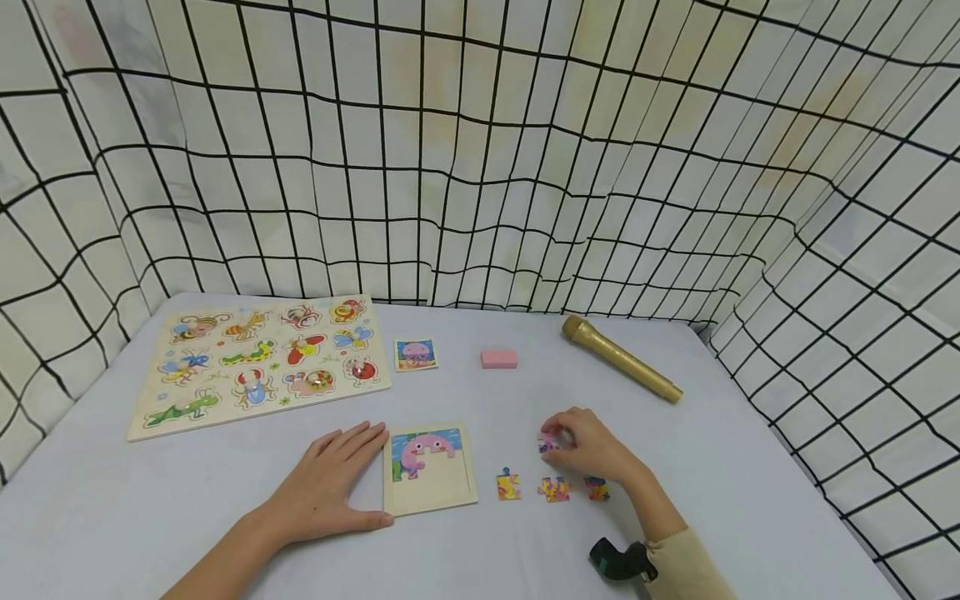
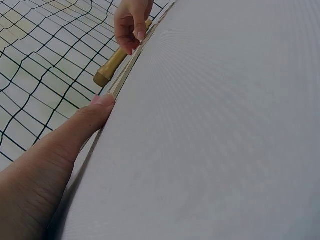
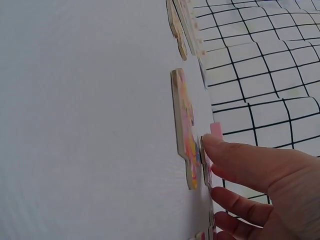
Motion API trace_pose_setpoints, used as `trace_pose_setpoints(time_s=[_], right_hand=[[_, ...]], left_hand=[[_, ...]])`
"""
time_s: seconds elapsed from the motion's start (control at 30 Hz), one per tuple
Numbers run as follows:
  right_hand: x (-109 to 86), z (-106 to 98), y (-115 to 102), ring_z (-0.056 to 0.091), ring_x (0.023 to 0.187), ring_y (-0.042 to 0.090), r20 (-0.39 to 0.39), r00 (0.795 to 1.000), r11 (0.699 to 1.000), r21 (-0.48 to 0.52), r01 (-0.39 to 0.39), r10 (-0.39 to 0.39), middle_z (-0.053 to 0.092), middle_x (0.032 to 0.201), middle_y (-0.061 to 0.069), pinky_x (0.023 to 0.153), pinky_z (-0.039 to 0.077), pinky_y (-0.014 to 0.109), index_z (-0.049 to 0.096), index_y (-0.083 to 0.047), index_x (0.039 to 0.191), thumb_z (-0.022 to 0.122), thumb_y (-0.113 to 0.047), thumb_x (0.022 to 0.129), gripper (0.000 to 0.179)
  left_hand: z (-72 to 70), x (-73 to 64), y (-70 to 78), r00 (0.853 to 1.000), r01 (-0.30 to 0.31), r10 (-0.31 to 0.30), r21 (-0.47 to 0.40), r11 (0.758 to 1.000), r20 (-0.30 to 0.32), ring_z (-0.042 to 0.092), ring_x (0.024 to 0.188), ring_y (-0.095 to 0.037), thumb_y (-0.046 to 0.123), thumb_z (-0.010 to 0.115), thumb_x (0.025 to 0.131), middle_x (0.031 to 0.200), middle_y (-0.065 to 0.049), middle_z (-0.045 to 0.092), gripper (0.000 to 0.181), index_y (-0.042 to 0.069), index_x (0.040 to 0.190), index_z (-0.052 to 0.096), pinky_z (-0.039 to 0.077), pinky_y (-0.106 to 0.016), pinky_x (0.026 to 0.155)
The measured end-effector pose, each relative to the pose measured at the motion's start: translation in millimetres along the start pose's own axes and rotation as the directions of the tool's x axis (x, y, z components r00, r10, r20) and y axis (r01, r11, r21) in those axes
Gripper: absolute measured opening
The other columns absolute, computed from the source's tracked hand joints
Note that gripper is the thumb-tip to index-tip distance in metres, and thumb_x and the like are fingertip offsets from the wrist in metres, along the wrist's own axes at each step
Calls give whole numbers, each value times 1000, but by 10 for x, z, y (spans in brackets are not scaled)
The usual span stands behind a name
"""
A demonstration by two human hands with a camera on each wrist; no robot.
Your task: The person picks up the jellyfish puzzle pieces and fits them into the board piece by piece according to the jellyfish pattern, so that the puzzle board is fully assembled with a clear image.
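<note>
A square wooden puzzle tray [image 1: 442, 492] lies in front of me, its upper part filled with pieces picturing a pink octopus. My left hand [image 1: 322, 487] rests flat beside it, fingers extended, with fingertips and thumb touching its left edge. To the tray's right, my right hand [image 1: 592, 446] pinches a pink-purple jigsaw piece [image 1: 545, 442] between thumb and fingers, low over the table. Just below are a yellow jigsaw piece [image 1: 508, 485], a pink-and-yellow one [image 1: 556, 489] and a dark blue-and-yellow one [image 1: 597, 488]. In the right wrist view the thumb [image 3: 235, 152] partly covers the held piece.
A large wooden insect puzzle board [image 1: 258, 367] lies at the back left. Near it are a small octopus picture card [image 1: 416, 354], a pink block [image 1: 498, 359] and a gold microphone [image 1: 622, 358]. Black wire mesh [image 1: 465, 167] over white cloth borders the white table.
</note>
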State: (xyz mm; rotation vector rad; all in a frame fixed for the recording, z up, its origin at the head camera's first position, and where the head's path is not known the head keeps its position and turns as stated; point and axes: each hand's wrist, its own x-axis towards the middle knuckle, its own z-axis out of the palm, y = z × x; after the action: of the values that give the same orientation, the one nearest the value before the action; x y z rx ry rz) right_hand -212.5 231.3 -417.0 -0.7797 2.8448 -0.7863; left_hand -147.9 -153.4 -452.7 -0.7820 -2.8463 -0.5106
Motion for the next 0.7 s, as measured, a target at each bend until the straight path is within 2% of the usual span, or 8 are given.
trace_pose_setpoints(time_s=[0.23, 0.53, 0.7], right_hand=[[-4, 1, 43, 40, 79, 17, -7, 1000, 1000, 6, -2, 2, 52, 91, -2, 65, 36, 28, 61, -11, 107, 71, -25, 80, 32], [15, 0, 36, 40, 80, 17, -7, 999, 999, 2, -33, 33, 52, 91, -2, 65, 36, 28, 61, -10, 108, 72, -28, 79, 36], [28, 2, 42, 41, 77, 17, -17, 1000, 1000, 16, -6, 6, 53, 90, -1, 65, 37, 28, 59, -8, 104, 74, -24, 77, 34]], left_hand=[[2, 5, -3, 1000, -1, 1, 8, 1000, 0, 26, 133, -25, 82, 47, 65, 144, -4, 35, 105, 8, 140, 39, 21, -48, 103], [-1, 8, -3, 1000, -5, 5, 0, 1000, 0, 26, 133, -24, 82, 47, 65, 145, -4, 34, 105, 8, 140, 38, 20, -48, 103], [-7, 2, -3, 1000, -9, 9, -1, 1000, -4, 26, 133, -24, 81, 48, 65, 145, -4, 34, 105, 8, 140, 38, 20, -48, 103]])
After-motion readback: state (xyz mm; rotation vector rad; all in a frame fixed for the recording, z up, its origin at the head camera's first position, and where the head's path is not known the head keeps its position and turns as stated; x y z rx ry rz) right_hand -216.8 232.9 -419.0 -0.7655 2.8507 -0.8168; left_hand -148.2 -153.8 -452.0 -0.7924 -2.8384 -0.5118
